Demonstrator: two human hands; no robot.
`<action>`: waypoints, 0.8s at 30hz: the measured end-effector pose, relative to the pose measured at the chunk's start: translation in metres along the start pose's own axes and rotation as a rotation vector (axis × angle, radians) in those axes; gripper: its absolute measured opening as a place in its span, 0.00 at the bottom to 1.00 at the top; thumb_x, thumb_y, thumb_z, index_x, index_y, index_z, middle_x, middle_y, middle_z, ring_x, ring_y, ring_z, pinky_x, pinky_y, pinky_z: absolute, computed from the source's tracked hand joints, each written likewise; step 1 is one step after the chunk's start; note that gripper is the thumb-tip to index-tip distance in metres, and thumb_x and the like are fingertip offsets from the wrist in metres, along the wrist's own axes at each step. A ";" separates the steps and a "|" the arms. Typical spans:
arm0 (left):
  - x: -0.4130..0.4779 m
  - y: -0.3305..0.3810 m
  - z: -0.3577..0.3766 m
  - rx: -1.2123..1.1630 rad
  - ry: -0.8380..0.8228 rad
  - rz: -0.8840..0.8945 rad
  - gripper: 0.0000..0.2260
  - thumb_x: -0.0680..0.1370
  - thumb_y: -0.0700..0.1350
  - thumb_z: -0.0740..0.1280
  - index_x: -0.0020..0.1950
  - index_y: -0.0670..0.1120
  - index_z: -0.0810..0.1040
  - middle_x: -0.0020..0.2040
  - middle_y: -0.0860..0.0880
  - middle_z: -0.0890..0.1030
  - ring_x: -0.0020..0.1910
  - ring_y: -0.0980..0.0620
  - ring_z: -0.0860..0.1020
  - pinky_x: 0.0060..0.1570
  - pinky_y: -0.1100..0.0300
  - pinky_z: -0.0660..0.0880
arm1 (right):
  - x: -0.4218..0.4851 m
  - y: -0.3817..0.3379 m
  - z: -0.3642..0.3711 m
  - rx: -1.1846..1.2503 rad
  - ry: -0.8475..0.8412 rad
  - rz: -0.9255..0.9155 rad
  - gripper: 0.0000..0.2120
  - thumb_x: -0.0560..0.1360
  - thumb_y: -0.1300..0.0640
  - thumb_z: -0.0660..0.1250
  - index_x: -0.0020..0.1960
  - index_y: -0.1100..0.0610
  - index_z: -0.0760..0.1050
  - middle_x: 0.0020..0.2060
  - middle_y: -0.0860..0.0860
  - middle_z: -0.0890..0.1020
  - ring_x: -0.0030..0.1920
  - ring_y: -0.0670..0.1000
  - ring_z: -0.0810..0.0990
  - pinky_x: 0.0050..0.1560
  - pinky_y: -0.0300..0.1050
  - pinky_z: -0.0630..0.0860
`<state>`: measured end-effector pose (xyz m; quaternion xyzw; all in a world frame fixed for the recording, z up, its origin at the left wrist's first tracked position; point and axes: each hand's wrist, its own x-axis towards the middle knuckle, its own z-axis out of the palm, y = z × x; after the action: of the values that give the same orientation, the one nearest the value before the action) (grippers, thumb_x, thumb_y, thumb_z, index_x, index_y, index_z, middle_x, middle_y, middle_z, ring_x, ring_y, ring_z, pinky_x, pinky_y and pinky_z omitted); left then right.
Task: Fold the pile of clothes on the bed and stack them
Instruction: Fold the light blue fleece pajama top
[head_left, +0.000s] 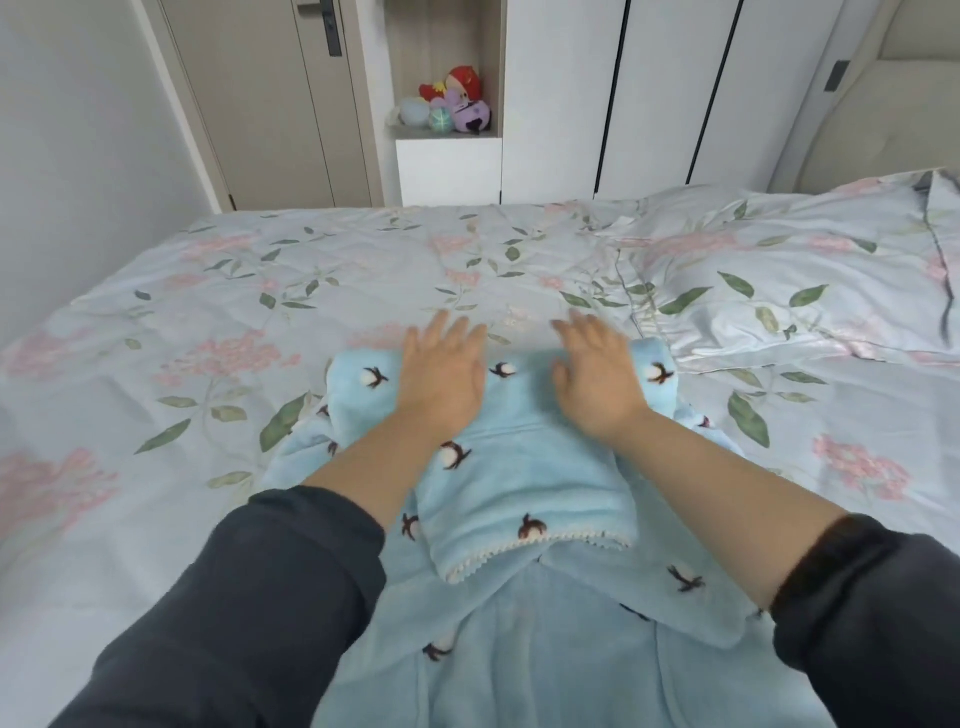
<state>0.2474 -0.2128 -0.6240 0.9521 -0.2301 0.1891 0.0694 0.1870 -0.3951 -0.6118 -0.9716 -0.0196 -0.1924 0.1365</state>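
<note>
On the bed (208, 312), our left hand (441, 379) presses flat on the folded fleece (519, 493), our right hand (597, 379) beside it, all fingers (452, 332) straight, gripping nothing. We fear the thick fold may spring open or slide once we lift.

You've got loads of open bed (260, 322) left of and beyond the blue fleece (519, 478); only the pillow (779, 280) crowds the right.

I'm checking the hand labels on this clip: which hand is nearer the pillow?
Right. The right hand lies flat on the blue fleece garment, on the side toward the pillow. The left hand lies flat on the garment's other side, farther from the pillow.
</note>
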 end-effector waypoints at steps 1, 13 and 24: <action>0.003 0.002 0.013 0.041 -0.135 0.027 0.23 0.82 0.52 0.49 0.78 0.52 0.55 0.78 0.50 0.55 0.77 0.47 0.47 0.73 0.42 0.43 | 0.008 0.000 0.014 -0.079 -0.137 -0.054 0.25 0.81 0.51 0.52 0.77 0.54 0.55 0.77 0.53 0.53 0.77 0.56 0.49 0.74 0.57 0.44; -0.011 -0.071 0.061 0.102 -0.359 -0.218 0.24 0.82 0.49 0.46 0.79 0.50 0.49 0.79 0.50 0.50 0.77 0.49 0.47 0.74 0.48 0.42 | 0.012 0.079 0.056 -0.196 -0.455 0.373 0.28 0.81 0.44 0.45 0.78 0.49 0.41 0.78 0.49 0.43 0.77 0.49 0.41 0.72 0.64 0.40; 0.036 -0.095 0.034 0.144 -0.811 -0.133 0.39 0.77 0.48 0.65 0.77 0.62 0.40 0.76 0.40 0.56 0.74 0.37 0.57 0.71 0.42 0.58 | 0.055 0.049 0.046 -0.532 -0.615 0.013 0.41 0.75 0.60 0.62 0.77 0.49 0.39 0.77 0.55 0.46 0.77 0.58 0.43 0.73 0.64 0.41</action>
<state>0.3328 -0.1511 -0.6456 0.9647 -0.1631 -0.1903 -0.0813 0.2594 -0.4308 -0.6441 -0.9853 -0.0028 0.1095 -0.1308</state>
